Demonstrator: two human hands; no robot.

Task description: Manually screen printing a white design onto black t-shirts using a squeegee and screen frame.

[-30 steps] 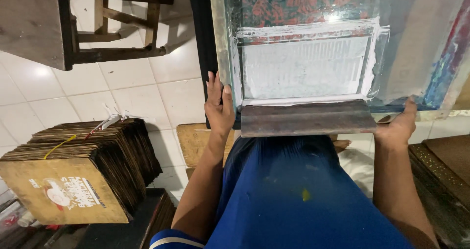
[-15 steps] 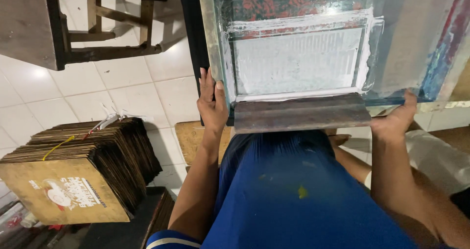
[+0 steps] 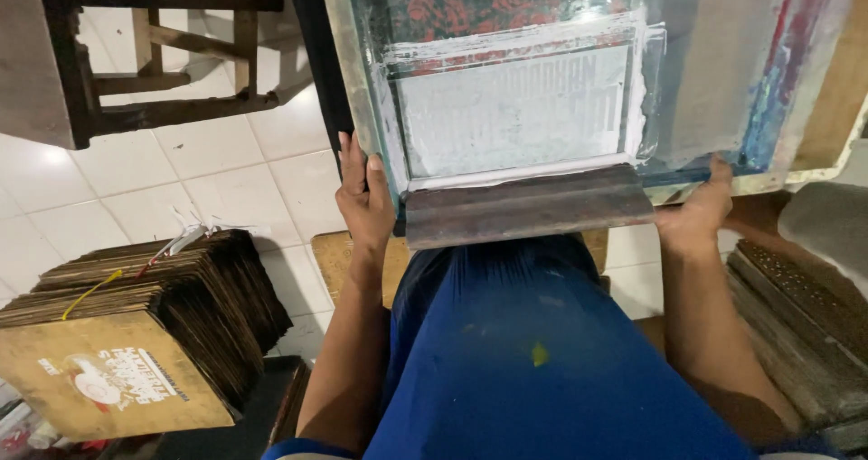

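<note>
Looking down from the head camera, the upper middle of the frame is filled by a screen-printing frame (image 3: 579, 89), its mesh smeared with white ink around a pale rectangular stencil and stained red and blue toward its right edge. Along its near edge, at the centre of the picture, lies a long dark squeegee (image 3: 527, 207), just above the person's blue garment (image 3: 542, 360).

The left hand (image 3: 365, 196) sits left of centre, fingers curled around the frame's near left corner, thumb on top of the rim. The right hand (image 3: 694, 211), right of centre, grips the frame's near right edge with fingers hooked underneath and the thumb pressed on the rim.

In the lower left a stack of brown printed cardboard sheets (image 3: 136, 333) lies tied with yellow cord on the white tiled floor (image 3: 226, 170). A dark wooden stool (image 3: 136, 53) occupies the upper left. Weathered wooden boards (image 3: 796, 324) lie at the lower right.
</note>
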